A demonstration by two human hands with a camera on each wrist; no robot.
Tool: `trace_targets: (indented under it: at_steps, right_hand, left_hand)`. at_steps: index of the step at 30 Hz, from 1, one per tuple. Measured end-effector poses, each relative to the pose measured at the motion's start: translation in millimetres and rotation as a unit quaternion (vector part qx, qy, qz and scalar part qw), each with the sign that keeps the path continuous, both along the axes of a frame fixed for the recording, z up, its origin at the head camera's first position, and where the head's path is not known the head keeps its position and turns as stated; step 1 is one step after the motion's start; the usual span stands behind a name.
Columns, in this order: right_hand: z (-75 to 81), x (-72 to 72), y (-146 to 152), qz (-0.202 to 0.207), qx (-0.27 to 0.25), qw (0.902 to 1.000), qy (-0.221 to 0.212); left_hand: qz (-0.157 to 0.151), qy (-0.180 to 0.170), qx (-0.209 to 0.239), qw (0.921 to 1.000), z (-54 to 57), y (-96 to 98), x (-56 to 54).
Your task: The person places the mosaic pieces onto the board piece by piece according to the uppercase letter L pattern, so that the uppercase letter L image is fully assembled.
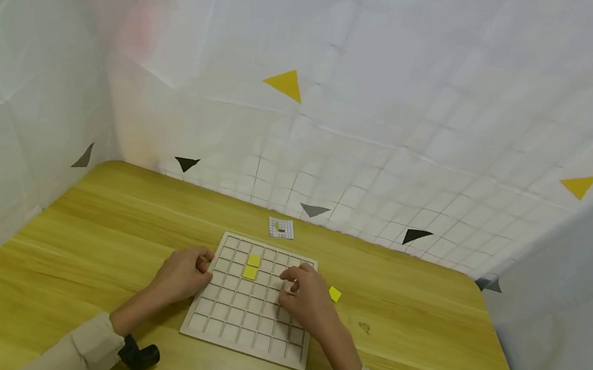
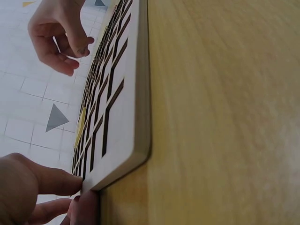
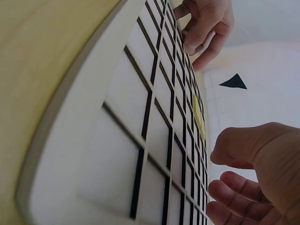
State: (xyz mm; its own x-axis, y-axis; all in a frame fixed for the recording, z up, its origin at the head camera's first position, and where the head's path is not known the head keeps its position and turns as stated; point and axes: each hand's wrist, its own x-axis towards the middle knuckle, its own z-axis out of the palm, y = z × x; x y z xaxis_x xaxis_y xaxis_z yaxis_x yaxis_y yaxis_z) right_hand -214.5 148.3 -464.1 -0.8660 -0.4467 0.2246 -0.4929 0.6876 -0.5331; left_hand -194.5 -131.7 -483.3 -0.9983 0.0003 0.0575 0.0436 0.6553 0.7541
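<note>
A pale wooden grid board lies on the table, with two yellow square tiles in neighbouring cells of one column. At the board's left edge is my left hand; the left wrist view shows its thumb on the rim and the other fingers lower at the side, so it grips the edge. Above the right part of the board hovers my right hand. In the right wrist view its thumb and bent fingers stand apart with nothing between them. One loose yellow tile lies just right of that hand.
Behind the board lies a small printed card with a grid pattern. The wooden table extends to both sides. White sheeting with yellow, black and grey triangles encloses the back and sides. Both wrists wear black devices.
</note>
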Motion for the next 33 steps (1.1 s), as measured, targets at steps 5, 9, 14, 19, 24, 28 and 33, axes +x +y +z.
trace_targets:
  at_steps: [5,9,14,19,24,28,33]
  right_hand:
    - [-1.8,4.3,8,-0.003,-0.004,0.9999,0.011]
    - [-4.2,5.9,13,-0.007,-0.002,0.9999,0.01]
    - [-5.4,5.9,18,-0.014,0.001,0.9999,0.01]
    - [-7.2,4.6,21,-0.023,0.003,0.9997,0.007]
    - [-9.3,4.4,24,-0.036,0.005,0.9992,0.017]
    - [-9.3,5.0,29,-0.05,0.009,0.9984,0.026]
    - [-9.8,5.2,36,-0.057,0.003,0.998,0.028]
  left_hand:
    - [-0.001,-0.008,0.003,1.0,-0.6,-0.8,0.5]
    - [0.001,-0.007,0.001,1.0,-2.0,-0.8,0.4]
    - [0.0,-0.007,0.005,1.0,-1.5,-0.4,-0.5]
    - [-0.001,-0.003,0.0,1.0,-0.8,-0.7,-1.2]
    - [0.0,-0.007,0.004,1.0,-1.1,-0.6,-0.9]
    - [0.001,-0.008,0.008,0.9999,-1.0,-0.6,-0.5]
    - [0.0,-0.003,0.005,1.0,-0.9,-0.9,-1.1]
